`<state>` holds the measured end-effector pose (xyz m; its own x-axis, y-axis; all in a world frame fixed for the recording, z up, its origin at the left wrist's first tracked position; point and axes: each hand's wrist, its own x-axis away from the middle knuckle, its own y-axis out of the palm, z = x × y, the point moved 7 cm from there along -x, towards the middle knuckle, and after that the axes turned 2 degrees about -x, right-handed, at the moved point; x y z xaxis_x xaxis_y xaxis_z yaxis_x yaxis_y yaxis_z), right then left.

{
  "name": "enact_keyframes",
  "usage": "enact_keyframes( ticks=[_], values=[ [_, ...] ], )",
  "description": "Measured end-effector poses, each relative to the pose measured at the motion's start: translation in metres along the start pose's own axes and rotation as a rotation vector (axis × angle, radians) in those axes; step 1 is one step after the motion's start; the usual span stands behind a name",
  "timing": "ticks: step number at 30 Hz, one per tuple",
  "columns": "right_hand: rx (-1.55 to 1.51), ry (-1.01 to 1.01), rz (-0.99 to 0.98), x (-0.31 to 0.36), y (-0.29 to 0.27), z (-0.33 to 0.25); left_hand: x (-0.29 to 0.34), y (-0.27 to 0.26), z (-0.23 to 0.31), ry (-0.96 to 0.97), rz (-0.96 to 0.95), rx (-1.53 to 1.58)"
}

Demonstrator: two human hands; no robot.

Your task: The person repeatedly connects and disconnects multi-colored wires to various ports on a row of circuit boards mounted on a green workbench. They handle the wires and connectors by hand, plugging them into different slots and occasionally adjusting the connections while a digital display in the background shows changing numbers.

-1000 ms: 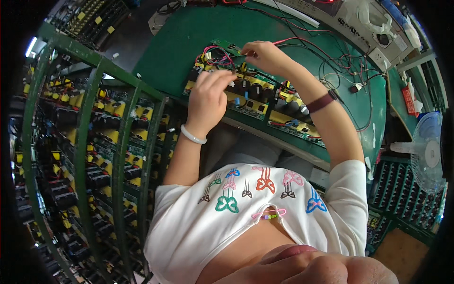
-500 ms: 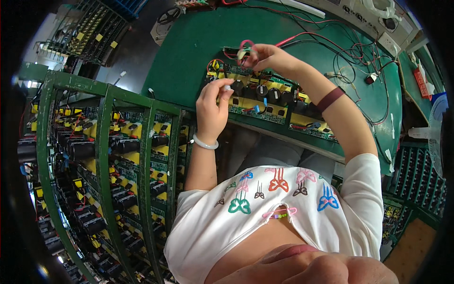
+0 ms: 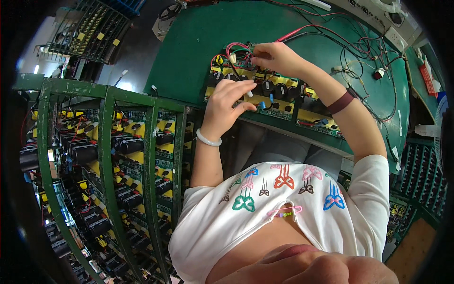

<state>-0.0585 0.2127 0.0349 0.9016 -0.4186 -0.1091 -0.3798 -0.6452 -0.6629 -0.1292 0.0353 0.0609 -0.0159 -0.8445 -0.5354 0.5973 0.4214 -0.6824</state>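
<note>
Left hand (image 3: 224,105) hangs over the near edge of a long circuit board (image 3: 282,107), its thumb spread away from the fingers, which point to the right above the board. Just beneath the forefinger, between it and the thumb, is a small white connector (image 3: 249,93); whether the finger touches it cannot be told. Right hand (image 3: 280,57) is at the far edge of the same board, its fingers curled inward beside a looped bundle of pink and red wires (image 3: 232,46); the fingertips are partly hidden, so I cannot tell whether they pinch anything. A cream-coloured plug (image 3: 232,58) sits at the near side of that bundle, to the left of the right hand.

The circuit board lies on a green worktop (image 3: 193,42), close to its near edge, and carries a row of black cylinders (image 3: 281,90), yellow parts and two blue pieces (image 3: 263,105) along its near side. Just to its right, partly under the right forearm, lies a second board (image 3: 319,122). Beyond that forearm, a red lead (image 3: 292,34) and tangled black cables (image 3: 352,64) spread across the worktop toward a grey instrument (image 3: 368,15) at the far right.

On the left stands a green metal rack (image 3: 108,124) packed with similar boards (image 3: 127,146). A white bangle (image 3: 208,139) circles the left wrist, and a dark red band (image 3: 340,102) the right.
</note>
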Motion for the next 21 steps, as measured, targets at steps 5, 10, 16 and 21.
enact_keyframes(
  ticks=[5, 10, 16, 21],
  values=[
    [-0.100, -0.052, 0.081, 0.010, -0.003, 0.007, -0.023, -0.009, -0.014, -0.103, 0.114, -0.127],
    [-0.101, 0.020, 0.140, 0.039, -0.016, -0.004, -0.046, 0.018, -0.030, -0.106, -0.138, -0.367],
    [0.213, -0.185, 0.235, 0.097, -0.008, -0.043, -0.065, 0.037, -0.050, -0.212, -0.147, -0.518],
    [0.510, -0.208, 0.385, 0.120, 0.012, -0.054, -0.072, 0.044, -0.045, -0.079, -0.032, -0.340]
  ],
)
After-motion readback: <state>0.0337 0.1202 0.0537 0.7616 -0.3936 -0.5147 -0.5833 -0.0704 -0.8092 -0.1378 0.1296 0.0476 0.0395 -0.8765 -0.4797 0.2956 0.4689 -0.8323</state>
